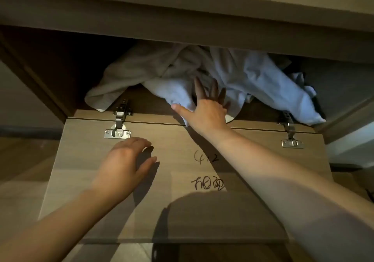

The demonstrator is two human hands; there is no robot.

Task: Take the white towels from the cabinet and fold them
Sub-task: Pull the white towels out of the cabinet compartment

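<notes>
A crumpled heap of white towels (253,75) fills the open wooden cabinet (182,33), spilling over its front lip. My right hand (204,110) reaches into the heap with fingers spread; its thumb and fingers lie around a hanging fold of towel (178,93), touching it. My left hand (125,160) hovers over the lowered cabinet door (87,180) with fingers loosely curved, holding nothing. The back of the cabinet is dark, and the far parts of the towels are hidden under the top panel.
The door folds down toward me on two metal hinges (119,124) (289,134), with black handwriting (206,172) on its inner face. Wooden floor shows at the left (20,170). A dark item (315,104) lies among the towels at the right.
</notes>
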